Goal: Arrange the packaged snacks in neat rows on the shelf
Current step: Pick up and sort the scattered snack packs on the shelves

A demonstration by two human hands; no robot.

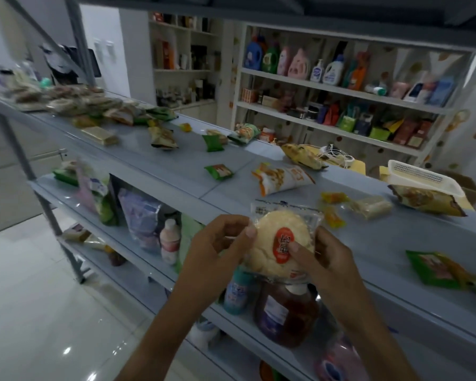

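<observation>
Our left hand [220,243] and right hand [318,259] pinch a clear-wrapped round cake [279,240] over the shelf's [154,160] front edge, label facing us, wrapper running twelve to six. At two o'clock, a white basket [423,176] lies overturned.

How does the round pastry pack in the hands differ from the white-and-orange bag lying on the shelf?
The pastry pack is clear-wrapped, round and pale with a red sticker; the bag is printed white and orange, and long. The pack is held up by the left hand and right hand; the bag lies untouched on the shelf. Both look sealed.
</observation>
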